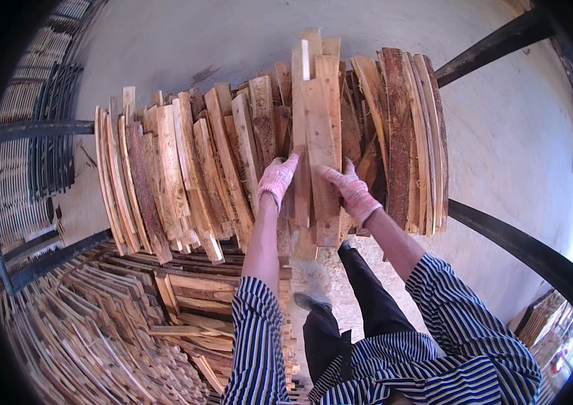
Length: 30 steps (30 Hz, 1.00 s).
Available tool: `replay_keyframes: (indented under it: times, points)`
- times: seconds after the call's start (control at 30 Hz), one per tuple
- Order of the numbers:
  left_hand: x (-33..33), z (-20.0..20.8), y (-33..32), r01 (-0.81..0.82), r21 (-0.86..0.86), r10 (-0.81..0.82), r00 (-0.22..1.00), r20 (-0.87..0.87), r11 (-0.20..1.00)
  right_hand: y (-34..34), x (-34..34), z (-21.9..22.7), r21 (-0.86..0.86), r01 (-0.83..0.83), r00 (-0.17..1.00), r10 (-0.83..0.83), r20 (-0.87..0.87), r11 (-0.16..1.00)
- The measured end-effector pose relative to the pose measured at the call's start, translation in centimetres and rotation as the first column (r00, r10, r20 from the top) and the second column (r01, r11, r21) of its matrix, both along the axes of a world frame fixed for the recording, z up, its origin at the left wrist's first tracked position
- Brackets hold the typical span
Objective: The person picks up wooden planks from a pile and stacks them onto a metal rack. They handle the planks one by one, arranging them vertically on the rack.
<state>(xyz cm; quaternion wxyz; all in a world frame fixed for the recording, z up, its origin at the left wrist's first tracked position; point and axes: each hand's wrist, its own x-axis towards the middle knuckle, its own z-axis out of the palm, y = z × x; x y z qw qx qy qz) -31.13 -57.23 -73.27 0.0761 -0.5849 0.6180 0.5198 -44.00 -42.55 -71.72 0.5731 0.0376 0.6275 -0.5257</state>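
Between my two gloved hands is a small bundle of rough wooden boards [322, 128], lying lengthwise away from me on top of a wide pile of boards [215, 162]. My left hand [278, 177], in a pink and white glove, is closed against the bundle's left side. On the right side, my right hand [352, 191] grips the same boards, its thumb lying over the top. The fingertips of both hands are hidden by the wood. Many boards in the pile still carry dark bark along their edges, such as the brown slab [396, 135] to the right.
Dark metal bars [529, 253] reach out at the right, and another bar [43, 130] at the left. Stacked wood strips [97, 324] fill the lower left. Pale concrete floor [496, 148] lies beyond the pile. My legs [360, 290] stand close behind it.
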Motion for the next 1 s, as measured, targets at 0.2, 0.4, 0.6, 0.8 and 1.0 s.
replay_keyframes:
  times: [0.2, 0.4, 0.6, 0.8, 1.0]
  points:
    - [-1.4, 5.1, -0.3, 0.098, 0.197, -0.037, 0.956, -0.292, 0.975, 3.3, -3.0, 0.1, -0.106, -0.031, 0.952, 0.061, 0.301, 0.994]
    - [-3.9, 0.5, 3.3, -0.171, 0.268, 0.313, 0.648, -0.694, 0.948, 4.9, -4.6, 4.2, -0.125, 0.167, 0.878, -0.09, 0.469, 0.978]
    - [-4.5, 2.4, 7.2, -0.001, 0.56, 0.398, 0.705, -0.587, 0.829, 7.4, -6.6, 9.2, 0.133, -0.157, 0.961, 0.121, 0.247, 0.979]
    - [2.7, 4.0, 22.9, 0.023, 0.791, 0.569, 0.682, -0.459, 0.611, 17.0, -8.3, 10.3, 0.022, -0.333, 0.918, 0.318, 0.238, 0.943]
    - [5.1, 6.5, 27.8, 0.116, 0.41, 0.176, 0.775, -0.606, 0.905, 18.1, -5.1, 7.7, -0.018, -0.179, 0.949, 0.178, 0.262, 0.984]
